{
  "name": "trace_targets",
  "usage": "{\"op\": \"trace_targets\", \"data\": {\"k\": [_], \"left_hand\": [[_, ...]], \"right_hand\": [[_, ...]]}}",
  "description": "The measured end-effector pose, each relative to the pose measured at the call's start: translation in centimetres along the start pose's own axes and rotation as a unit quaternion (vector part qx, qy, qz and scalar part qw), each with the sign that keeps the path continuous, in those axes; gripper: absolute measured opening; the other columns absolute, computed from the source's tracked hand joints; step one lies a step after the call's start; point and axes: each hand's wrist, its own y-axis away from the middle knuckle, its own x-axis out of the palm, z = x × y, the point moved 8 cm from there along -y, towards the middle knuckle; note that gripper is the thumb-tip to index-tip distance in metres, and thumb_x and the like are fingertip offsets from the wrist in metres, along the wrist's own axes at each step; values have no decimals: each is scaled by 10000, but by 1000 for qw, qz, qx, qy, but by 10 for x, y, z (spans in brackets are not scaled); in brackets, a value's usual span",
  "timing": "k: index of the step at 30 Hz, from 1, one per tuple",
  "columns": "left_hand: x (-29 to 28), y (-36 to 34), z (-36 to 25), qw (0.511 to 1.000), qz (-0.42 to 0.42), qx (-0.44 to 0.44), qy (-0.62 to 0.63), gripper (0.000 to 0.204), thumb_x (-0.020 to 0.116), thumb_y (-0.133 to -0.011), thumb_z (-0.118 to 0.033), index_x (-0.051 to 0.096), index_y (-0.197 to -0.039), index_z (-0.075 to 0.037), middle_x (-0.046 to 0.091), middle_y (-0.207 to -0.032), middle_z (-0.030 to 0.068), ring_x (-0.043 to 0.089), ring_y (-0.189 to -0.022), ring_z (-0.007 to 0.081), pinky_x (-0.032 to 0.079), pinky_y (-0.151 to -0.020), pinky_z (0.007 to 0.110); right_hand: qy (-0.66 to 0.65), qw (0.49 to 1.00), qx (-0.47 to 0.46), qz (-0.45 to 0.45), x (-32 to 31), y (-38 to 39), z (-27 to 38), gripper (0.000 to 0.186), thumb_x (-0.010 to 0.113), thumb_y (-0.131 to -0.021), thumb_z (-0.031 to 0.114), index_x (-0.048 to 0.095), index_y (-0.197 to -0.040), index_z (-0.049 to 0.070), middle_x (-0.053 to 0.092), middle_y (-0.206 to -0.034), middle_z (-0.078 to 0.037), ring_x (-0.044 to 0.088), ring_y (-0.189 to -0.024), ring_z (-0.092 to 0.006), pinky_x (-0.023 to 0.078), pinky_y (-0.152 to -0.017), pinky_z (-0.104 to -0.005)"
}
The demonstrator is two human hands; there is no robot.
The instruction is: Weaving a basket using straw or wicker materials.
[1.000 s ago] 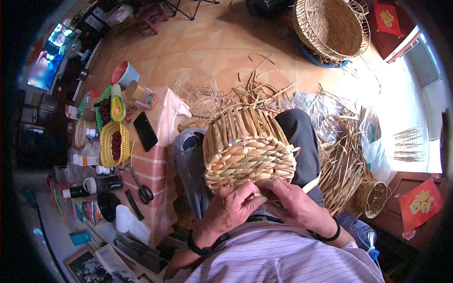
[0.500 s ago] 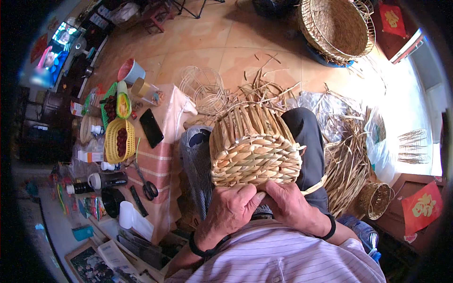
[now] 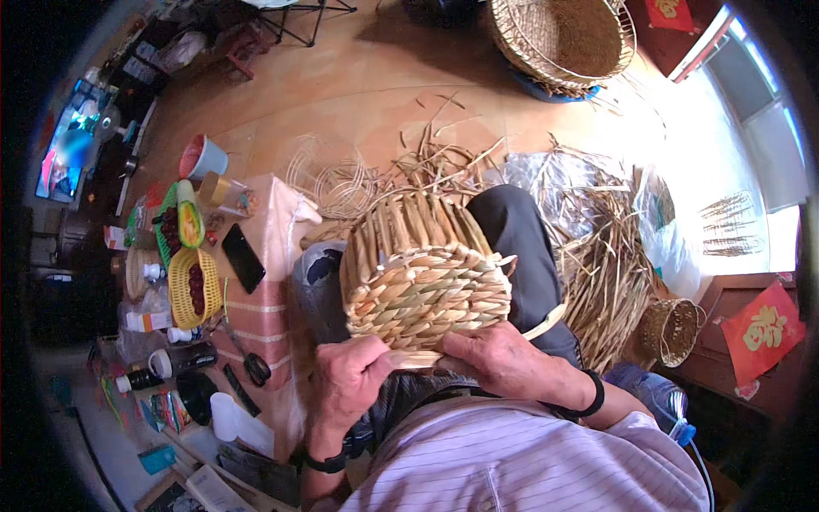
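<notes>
A half-woven straw basket [image 3: 426, 294] rests on my lap, its plaited base turned toward me and its ribbed side facing away. My left hand [image 3: 348, 375] is closed at the basket's near left edge, the thumb lying along a pale strand there. At the near right edge, my right hand [image 3: 503, 358] pinches the rim with its thumb on top and fingers underneath, mostly hidden. A loose straw strand [image 3: 548, 321] sticks out to the right beyond my right hand.
To the left, a cloth-covered table [image 3: 273, 294] holds a phone [image 3: 243, 258], a yellow basket [image 3: 194, 287] of dark fruit, scissors [image 3: 256, 369] and bottles. Dry straw [image 3: 601, 299] lies at right beside a small basket [image 3: 670, 333]. A large basket [image 3: 559, 43] stands far off.
My hands have moved apart; the left has slid leftward from beside the right thumb, baring a strand along the near edge. The whole view has shifted, so the basket appears farther left.
</notes>
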Motion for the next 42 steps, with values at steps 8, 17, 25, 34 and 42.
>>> {"op": "trace_targets", "data": {"k": [8,17,25,34,42], "left_hand": [[-36,9,18,996,-53,-70,2,299,741,-950,-173,633,-710,-32,557,-546,70,586,-503,222,428,-526,359],[-36,12,3,995,-38,-45,-75,138,701,-848,-100,637,-737,-48,590,-590,80,624,-573,282,447,-586,406],[-98,29,38,984,-132,-111,-34,342,687,-1030,-271,649,-800,-20,634,-604,26,601,-555,111,447,-558,300],[-85,29,56,984,-131,-101,69,241,735,-1006,-186,669,-857,-8,654,-725,32,600,-587,119,444,-553,289],[-12,-13,-10,994,58,84,31,264,807,-936,-194,669,-828,3,586,-714,131,635,-651,292,493,-615,374]], "right_hand": [[16,996,-27,-84,-2,4,-8,263,627,-815,59,588,-1069,3,707,-937,-230,720,-937,-443,571,-769,-527],[80,993,68,-54,-11,29,-32,261,700,-976,318,604,-916,83,639,-662,-175,695,-688,-424,533,-603,-539],[130,976,149,-89,-76,89,-101,274,757,-953,208,593,-838,22,576,-724,-196,645,-678,-395,528,-631,-458],[6,906,362,-219,-126,192,-204,174,668,-1022,124,673,-929,-22,536,-737,-62,519,-677,-156,456,-632,-357],[144,950,141,-237,-101,85,-83,282,747,-896,50,703,-1175,49,672,-1028,-145,669,-1004,-369,544,-866,-458]]}}
